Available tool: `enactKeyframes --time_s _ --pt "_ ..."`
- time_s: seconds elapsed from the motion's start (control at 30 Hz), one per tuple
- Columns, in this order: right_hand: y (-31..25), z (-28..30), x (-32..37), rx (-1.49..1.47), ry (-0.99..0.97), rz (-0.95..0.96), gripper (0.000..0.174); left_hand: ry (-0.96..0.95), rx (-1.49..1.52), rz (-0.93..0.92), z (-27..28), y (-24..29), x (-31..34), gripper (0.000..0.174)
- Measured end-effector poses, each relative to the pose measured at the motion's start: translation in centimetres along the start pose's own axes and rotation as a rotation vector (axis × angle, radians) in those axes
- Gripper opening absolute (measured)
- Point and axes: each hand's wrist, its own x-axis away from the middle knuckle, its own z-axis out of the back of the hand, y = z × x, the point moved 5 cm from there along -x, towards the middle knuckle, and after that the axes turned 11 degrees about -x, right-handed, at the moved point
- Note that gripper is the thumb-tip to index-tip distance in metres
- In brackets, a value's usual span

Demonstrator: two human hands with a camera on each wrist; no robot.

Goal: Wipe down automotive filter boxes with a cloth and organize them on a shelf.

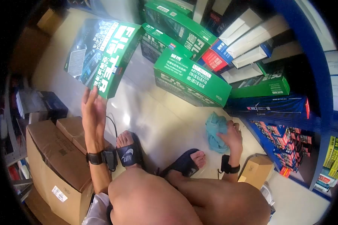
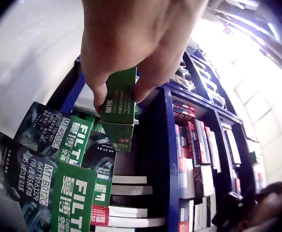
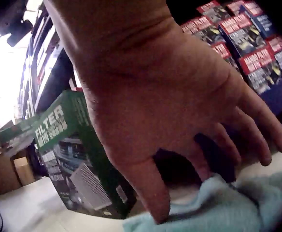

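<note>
My left hand grips a green and dark cabin filter box by its near end. In the left wrist view, thumb and fingers pinch the two sides of that box. It is raised above the floor, its printed face up. My right hand is over a crumpled teal cloth on the floor. The right wrist view shows its fingers spread and loosely bent, the thumb tip right at the cloth. Another green filter box stands just beyond the cloth.
More green filter boxes stand at the back, beside white-ended boxes on the blue shelf. Small red and blue boxes fill the lower shelf at right. Brown cartons stand at left, and a small carton near the right wrist.
</note>
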Motion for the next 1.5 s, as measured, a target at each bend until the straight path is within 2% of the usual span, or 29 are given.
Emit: enactKeyframes --time_s 0.03,0.07,0.1,0.13,0.17,0.23,0.33,0.47,0.53,0.57,0.63,0.77,0.83,0.87,0.93,1.07,1.17,1.3,1.4,1.5 --pt "0.8 -0.9 -1.1 0.005 0.023 -0.048 0.096 -0.011 -0.018 0.0 0.1 -0.2 -0.2 0.066" --pt "1.4 -2.0 -2.2 0.005 0.023 -0.058 0.096 -0.023 -0.036 -0.001 0.4 -0.5 -0.5 0.061" --pt "2.0 -3.1 -3.1 -0.066 0.029 -0.066 0.106 -0.078 -0.023 -0.016 0.5 -0.7 -0.9 0.054" --pt "2.2 -3.6 -3.7 -0.137 0.04 -0.07 0.117 -0.082 -0.022 -0.011 0.6 -0.9 -1.1 0.054" --pt "2.6 -4.1 -4.0 -0.135 0.037 -0.076 0.117 -0.083 -0.003 0.002 0.7 -1.0 -1.2 0.052" --pt "2.2 -4.4 -4.2 -0.15 0.04 -0.056 0.13 -0.078 0.015 0.016 0.8 -1.2 -1.4 0.05" --pt "1.6 -4.2 -4.6 -0.111 -0.021 -0.085 0.138 -0.161 0.003 0.015 -0.1 -1.1 -1.8 0.048" --pt "1.0 -3.9 -4.7 -0.119 -0.038 -0.04 0.139 -0.039 0.054 0.069 0.2 -2.2 -1.8 0.068" --pt "1.2 -3.4 -4.4 -0.03 -0.102 -0.132 0.14 0.011 0.088 0.079 0.2 -2.5 -1.7 0.076" --pt "1.0 -3.0 -4.1 -0.02 -0.106 -0.12 0.14 0.025 0.091 0.074 0.2 -2.5 -1.7 0.076" --pt "0.9 -2.9 -3.5 0.064 -0.251 -0.164 0.141 0.055 0.1 0.073 0.4 -2.5 -1.5 0.083" --pt "1.6 -4.0 -2.8 0.058 -0.255 -0.23 0.14 0.062 0.055 0.03 0.4 -2.0 -0.6 0.085" --pt "2.0 -4.7 -2.7 -0.02 -0.079 -0.127 0.131 0.043 0.041 -0.004 0.4 -1.8 -0.1 0.084" --pt "2.1 -5.1 -2.4 -0.022 -0.075 -0.115 0.131 0.046 0.042 -0.016 0.2 -1.6 0.3 0.084" --pt "1.2 -5.3 -2.0 -0.008 0.012 -0.031 0.117 0.101 -0.039 -0.046 -0.1 -1.3 0.9 0.057" --pt "-1.1 -4.7 0.2 -0.026 0.065 -0.043 0.105 0.099 -0.057 -0.064 0.8 -1.0 2.1 0.066" --pt "-1.4 -4.7 0.7 0.004 0.12 0.008 0.098 0.1 -0.162 -0.074 0.5 -0.1 2.5 0.081" --pt "-1.6 -5.1 0.8 0.024 0.125 0.135 0.086 0.131 -0.227 -0.084 0.4 0.7 3.2 0.085" --pt "-2.8 -4.3 1.9 0.026 0.129 0.186 0.081 -0.009 -0.283 -0.074 0.0 1.6 3.5 0.087" --pt "-4.0 -3.3 3.5 0.056 0.133 0.269 0.078 0.065 -0.316 -0.03 0.1 1.8 5.2 0.084"
